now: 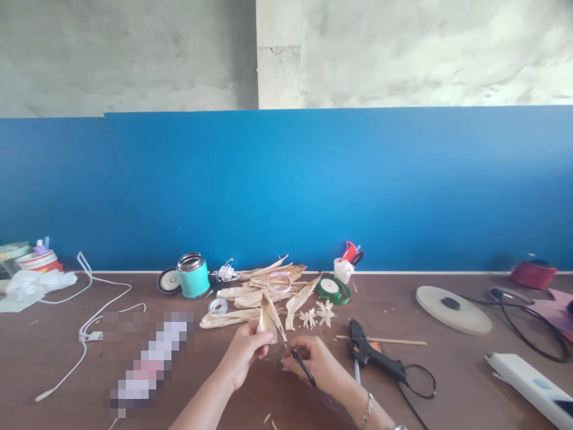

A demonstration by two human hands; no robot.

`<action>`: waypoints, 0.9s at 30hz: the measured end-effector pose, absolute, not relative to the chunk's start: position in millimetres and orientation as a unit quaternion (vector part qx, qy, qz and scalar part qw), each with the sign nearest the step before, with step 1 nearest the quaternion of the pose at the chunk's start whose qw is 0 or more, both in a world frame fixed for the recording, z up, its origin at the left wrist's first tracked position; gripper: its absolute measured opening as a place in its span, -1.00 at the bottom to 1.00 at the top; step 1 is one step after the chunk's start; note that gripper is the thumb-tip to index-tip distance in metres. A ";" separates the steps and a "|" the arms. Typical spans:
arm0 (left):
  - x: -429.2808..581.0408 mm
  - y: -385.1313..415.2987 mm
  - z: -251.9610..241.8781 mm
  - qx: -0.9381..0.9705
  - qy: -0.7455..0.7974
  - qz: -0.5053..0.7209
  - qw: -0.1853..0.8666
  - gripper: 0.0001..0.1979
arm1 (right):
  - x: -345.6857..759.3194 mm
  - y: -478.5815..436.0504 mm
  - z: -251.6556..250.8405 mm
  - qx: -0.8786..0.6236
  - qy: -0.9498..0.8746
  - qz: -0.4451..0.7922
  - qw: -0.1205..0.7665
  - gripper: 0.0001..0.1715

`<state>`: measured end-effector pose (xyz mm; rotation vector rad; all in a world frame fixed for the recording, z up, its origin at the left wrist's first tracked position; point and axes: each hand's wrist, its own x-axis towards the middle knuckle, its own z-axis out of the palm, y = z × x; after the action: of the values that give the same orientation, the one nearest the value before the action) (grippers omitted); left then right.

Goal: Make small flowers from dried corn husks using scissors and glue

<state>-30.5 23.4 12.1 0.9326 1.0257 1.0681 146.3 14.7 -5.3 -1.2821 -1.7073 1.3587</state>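
Note:
My left hand (251, 351) pinches a pale dried corn husk (267, 316) and holds it upright above the brown table. My right hand (313, 364) grips black-handled scissors (299, 362), whose blades point up and left at the right side of the husk. Whether the blades touch the husk or cut into it is hard to make out. Behind my hands lies a pile of dried husks (250, 297). Just right of the held husk are small star-shaped husk flowers (325, 313). A roll of clear tape (218, 306) rests at the left of the pile.
On the right lie a black glue gun (376, 352), a thin wooden stick (403, 342) and a round white lid (454, 310). Green ribbon (333, 289) and a white cup (344, 270) stand behind. A turquoise jar (193, 278) and white cables (85, 322) are left; a blue partition (286, 191) closes the back.

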 end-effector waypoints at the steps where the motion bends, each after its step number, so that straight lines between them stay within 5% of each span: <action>1: -30.3 23.2 12.3 0.408 0.449 0.469 0.642 -0.85 | 146.1 14.7 -6.1 -0.486 -0.639 0.516 0.300 -0.81; 8: -30.6 26.2 7.4 0.339 0.440 0.519 0.650 -0.81 | 143.8 10.7 -5.0 -0.480 -0.618 0.549 0.293 -0.70; 27: -27.5 23.9 7.4 0.318 0.427 0.525 0.664 -0.81 | 144.2 12.9 -14.9 -0.478 -0.665 0.488 0.303 -0.79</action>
<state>-27.5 23.9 7.4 0.7192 0.9649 1.1862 144.2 12.9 -14.9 -1.2664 -1.7628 1.2922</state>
